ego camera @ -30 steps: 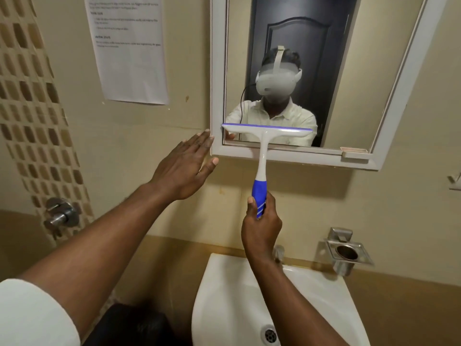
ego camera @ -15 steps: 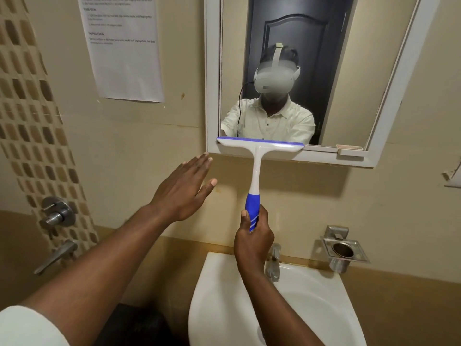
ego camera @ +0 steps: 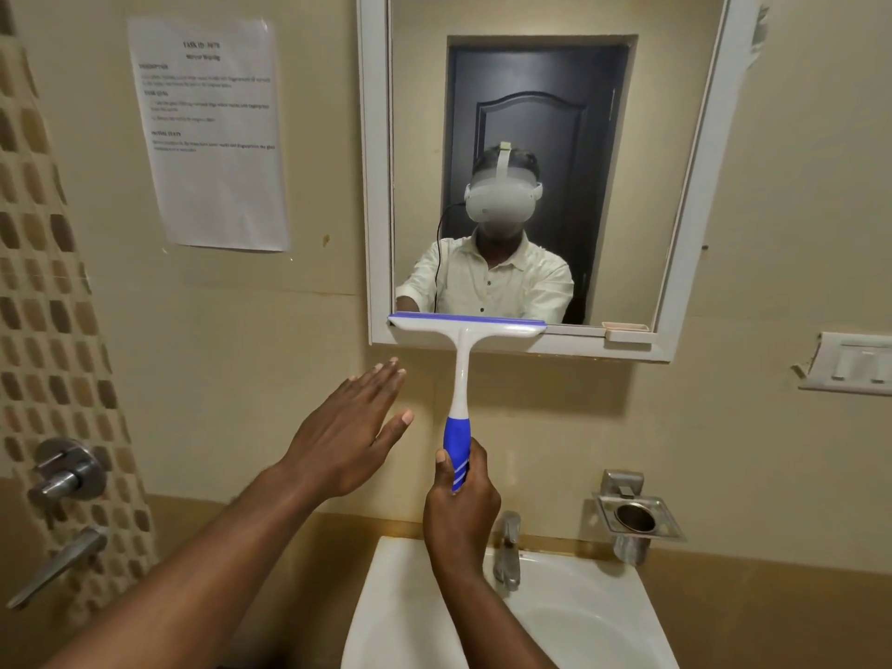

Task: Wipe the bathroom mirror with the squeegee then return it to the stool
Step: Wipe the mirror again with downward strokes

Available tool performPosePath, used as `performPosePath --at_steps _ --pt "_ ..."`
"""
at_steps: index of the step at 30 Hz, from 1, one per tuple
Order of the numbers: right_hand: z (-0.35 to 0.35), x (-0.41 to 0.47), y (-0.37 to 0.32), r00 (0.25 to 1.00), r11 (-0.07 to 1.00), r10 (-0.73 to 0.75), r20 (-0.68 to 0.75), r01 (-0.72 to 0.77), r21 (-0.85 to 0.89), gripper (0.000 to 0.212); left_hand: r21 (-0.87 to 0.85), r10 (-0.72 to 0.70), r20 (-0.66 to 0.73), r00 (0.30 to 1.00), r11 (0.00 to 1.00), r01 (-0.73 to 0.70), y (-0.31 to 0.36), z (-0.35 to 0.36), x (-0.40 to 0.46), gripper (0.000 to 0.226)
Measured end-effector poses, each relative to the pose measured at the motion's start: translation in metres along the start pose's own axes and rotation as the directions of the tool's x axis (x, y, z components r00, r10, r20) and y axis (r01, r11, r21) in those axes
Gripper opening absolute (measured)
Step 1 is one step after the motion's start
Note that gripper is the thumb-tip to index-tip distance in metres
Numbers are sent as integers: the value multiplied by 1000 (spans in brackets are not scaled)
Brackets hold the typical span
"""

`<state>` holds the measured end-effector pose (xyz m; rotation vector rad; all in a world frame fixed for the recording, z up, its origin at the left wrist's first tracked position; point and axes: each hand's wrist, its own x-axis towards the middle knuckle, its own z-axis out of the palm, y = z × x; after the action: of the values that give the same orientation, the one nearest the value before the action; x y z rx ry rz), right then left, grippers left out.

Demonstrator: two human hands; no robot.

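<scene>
A white-framed bathroom mirror (ego camera: pixel 675 137) hangs on the beige wall above the sink. The squeegee (ego camera: pixel 461 364) has a white head with a blue blade and a blue grip. Its blade lies across the mirror's bottom edge, on the left half. My right hand (ego camera: pixel 461 504) is closed around the blue grip, below the mirror. My left hand (ego camera: pixel 347 437) is flat with fingers apart, hovering by the wall left of the handle, holding nothing. No stool is in view.
A white sink (ego camera: pixel 569 615) with a chrome tap (ego camera: pixel 508 548) sits directly below my right hand. A steel cup holder (ego camera: pixel 634 516) is on the wall at right, a paper notice (ego camera: pixel 212 132) at upper left, and shower valves (ego camera: pixel 67 475) at far left.
The squeegee has slid down the glass from mid-lower mirror to its bottom frame. My left hand dropped lower along the wall. The view tilted up, showing more mirror.
</scene>
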<state>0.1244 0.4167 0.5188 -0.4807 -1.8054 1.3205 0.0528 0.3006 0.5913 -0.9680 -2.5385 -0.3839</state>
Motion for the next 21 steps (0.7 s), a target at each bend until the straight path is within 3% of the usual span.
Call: performPosePath --at_steps 6,13,17,21 --pt "0 -2 -5 1000 1000 22 1 -22 4 39 -34 25 5 1000 999 -25 10 -3 -2 68" --pt "-4 -5 -11 1000 998 18 14 -19 55 35 -151 -42 -41 998 988 36 31 -12 -7 48" --pt "-7 -3 -21 1000 996 -21 21 19 88 32 -335 -23 -51 998 942 5 44 -21 -8 37" --pt "-8 -3 -37 991 985 -129 38 124 118 31 -585 -43 -44 998 811 9 52 -30 -12 24"
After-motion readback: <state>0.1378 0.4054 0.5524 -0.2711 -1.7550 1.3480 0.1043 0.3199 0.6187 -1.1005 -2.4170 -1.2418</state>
